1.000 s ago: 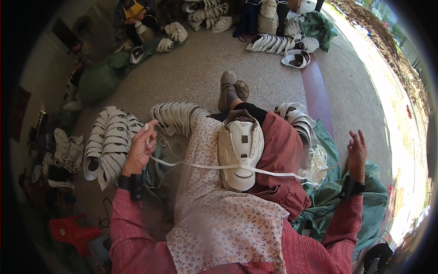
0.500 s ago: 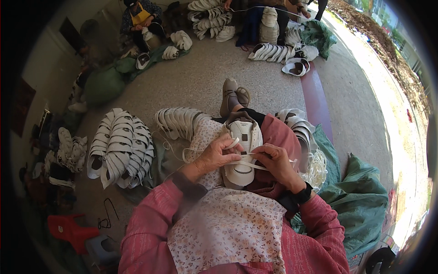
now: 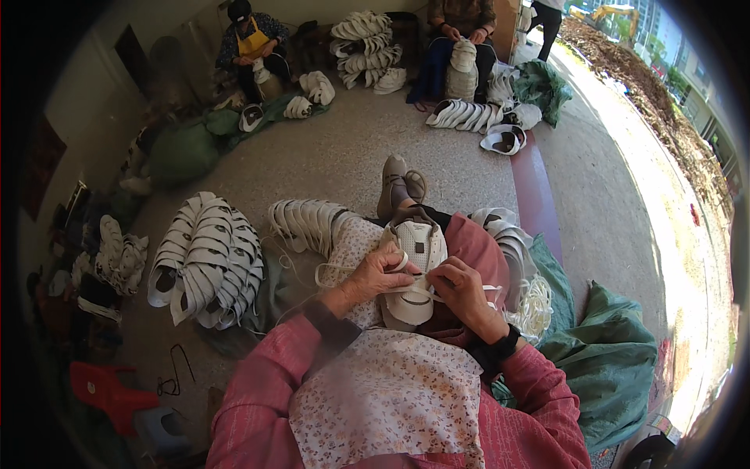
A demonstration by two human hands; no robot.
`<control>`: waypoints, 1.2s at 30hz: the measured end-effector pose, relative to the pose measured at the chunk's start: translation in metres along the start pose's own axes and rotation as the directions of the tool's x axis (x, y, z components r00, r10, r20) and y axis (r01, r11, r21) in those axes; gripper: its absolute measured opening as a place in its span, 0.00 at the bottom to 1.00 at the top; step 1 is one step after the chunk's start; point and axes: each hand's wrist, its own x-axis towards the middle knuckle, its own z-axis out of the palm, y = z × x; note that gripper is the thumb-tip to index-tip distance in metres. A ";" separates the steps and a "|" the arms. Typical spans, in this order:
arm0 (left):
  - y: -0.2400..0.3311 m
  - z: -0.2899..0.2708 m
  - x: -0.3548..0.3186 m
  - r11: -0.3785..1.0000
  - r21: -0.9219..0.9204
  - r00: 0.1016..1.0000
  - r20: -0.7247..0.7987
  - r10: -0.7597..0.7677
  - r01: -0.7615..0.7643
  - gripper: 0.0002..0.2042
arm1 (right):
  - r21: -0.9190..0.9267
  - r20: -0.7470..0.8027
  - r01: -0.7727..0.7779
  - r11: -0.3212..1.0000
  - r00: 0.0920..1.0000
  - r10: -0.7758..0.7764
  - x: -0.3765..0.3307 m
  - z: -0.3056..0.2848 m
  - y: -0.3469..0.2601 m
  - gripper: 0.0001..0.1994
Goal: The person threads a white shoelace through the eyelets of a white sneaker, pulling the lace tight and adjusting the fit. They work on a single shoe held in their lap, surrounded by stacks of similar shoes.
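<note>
A white shoe upper [image 3: 410,306] rests on my lap, toe toward me, its perforated tongue [image 3: 419,239] showing between the two sides. My left hand [image 3: 375,275] is closed on a flat white shoelace [image 3: 331,270], which loops out over its fingers and trails off to the left. At the other side of the lacing, my right hand [image 3: 466,295] pinches the lace close against the upper, with a short tail showing beyond it. The eyelets under my fingertips are mostly hidden.
Stacked white uppers [image 3: 207,258] stand on the floor at left, more [image 3: 308,223] beside my leg. Bundled laces [image 3: 533,309] and a green sack [image 3: 598,359] lie at right. A red plastic stool [image 3: 109,395] is lower left. Two seated people handle uppers at the back.
My right hand has drawn in toward the shoe and dipped slightly; the lace stretched between my hands is now less visible. The view has tilted up, showing more of the people behind.
</note>
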 end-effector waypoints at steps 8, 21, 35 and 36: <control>0.002 0.000 -0.001 0.999 -0.042 1.000 0.005 -0.024 0.024 0.11 | -0.136 0.104 0.065 0.989 0.993 -0.051 0.001 -0.007 -0.010 0.03; -0.003 0.002 0.002 0.995 -0.010 0.995 -0.042 0.094 -0.095 0.10 | -0.009 0.033 -0.029 1.000 0.999 0.030 0.000 -0.002 -0.006 0.03; -0.002 0.004 0.001 0.996 -0.026 0.995 -0.050 0.081 -0.082 0.10 | 0.019 0.029 -0.020 1.000 0.999 0.020 -0.002 0.000 -0.004 0.02; -0.001 0.003 0.001 0.997 -0.008 0.996 -0.046 0.078 -0.078 0.10 | 0.017 0.028 -0.037 0.999 0.999 0.037 -0.002 0.001 -0.004 0.02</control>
